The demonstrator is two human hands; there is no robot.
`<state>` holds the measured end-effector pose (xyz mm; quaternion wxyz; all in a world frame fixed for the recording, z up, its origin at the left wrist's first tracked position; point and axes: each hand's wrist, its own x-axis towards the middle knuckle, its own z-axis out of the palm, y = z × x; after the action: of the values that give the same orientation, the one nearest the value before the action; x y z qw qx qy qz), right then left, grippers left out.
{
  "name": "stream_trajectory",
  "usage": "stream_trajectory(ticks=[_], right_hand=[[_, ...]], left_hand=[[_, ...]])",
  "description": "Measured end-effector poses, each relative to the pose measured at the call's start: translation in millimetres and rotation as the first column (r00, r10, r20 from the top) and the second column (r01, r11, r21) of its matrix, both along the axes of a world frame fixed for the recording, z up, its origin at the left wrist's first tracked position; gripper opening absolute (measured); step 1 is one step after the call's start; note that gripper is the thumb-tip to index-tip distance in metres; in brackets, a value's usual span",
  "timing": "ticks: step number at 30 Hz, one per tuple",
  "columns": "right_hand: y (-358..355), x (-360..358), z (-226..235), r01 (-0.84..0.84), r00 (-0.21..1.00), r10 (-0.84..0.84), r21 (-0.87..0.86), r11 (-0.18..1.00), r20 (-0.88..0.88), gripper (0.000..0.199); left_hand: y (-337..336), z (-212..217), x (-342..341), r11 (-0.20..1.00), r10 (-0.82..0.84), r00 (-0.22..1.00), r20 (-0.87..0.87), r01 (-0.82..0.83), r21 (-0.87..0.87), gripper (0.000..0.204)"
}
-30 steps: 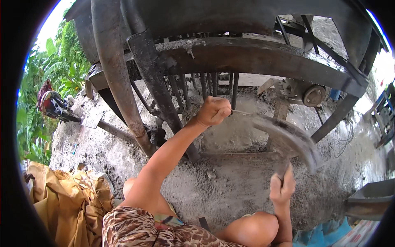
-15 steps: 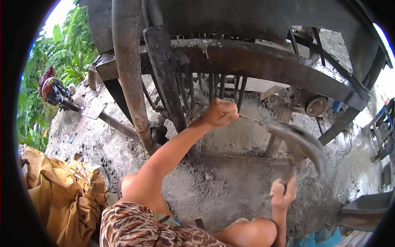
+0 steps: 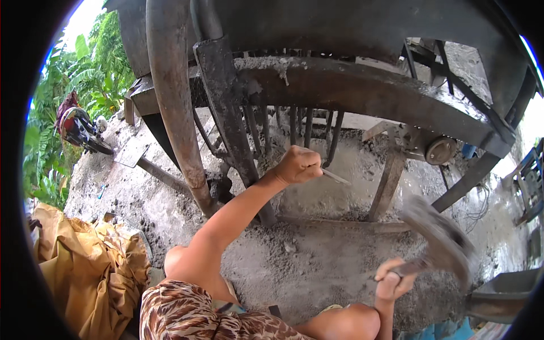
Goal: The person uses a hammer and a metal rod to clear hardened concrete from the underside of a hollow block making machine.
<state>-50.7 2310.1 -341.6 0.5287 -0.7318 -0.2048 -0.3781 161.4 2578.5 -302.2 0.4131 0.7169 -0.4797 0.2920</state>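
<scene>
While a thin grey metal chisel (image 3: 335,177) is gripped in the left hand (image 3: 297,165), a blurred grey hammer (image 3: 439,243) is clenched in the right hand (image 3: 391,280); caked cement on the rusty frame (image 3: 362,90) is judged largely unchipped.

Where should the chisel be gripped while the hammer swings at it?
Grip the chisel by its rear shaft, as the left hand does, coming from the left with the fist closed round it. The thin rod points right, its free end bare toward the hammer in the right hand. Keeping fingers back from that end looks safest.
</scene>
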Motion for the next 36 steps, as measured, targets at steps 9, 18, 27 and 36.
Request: stream_trajectory(ticks=[9, 18, 27, 36], right_hand=[[6.5, -13.7, 3.1, -0.083, 0.994, 0.091, 0.117, 0.99, -0.061, 0.052], [9.5, -14.9, 11.4, -0.053, 0.998, 0.055, 0.199, 0.979, -0.004, 0.04], [5.1, 7.8, -13.1, -0.047, 0.97, 0.006, -0.163, 0.985, -0.243, 0.055], [11.9, -9.2, 9.9, -0.053, 0.99, 0.082, 0.242, 0.969, -0.113, 0.052]], left_hand=[[-21.0, 1.7, -19.1, 0.994, -0.105, 0.992, 0.071, 0.102, 0.05, 0.045], [-20.6, 5.6, -9.3, 0.997, -0.083, 0.997, 0.003, 0.083, -0.009, 0.053], [-23.3, 5.6, -6.8, 0.992, -0.081, 0.985, 0.153, 0.064, 0.111, 0.053], [-7.0, 14.6, -3.7, 0.996, 0.038, 0.997, 0.063, -0.032, -0.084, 0.032]])
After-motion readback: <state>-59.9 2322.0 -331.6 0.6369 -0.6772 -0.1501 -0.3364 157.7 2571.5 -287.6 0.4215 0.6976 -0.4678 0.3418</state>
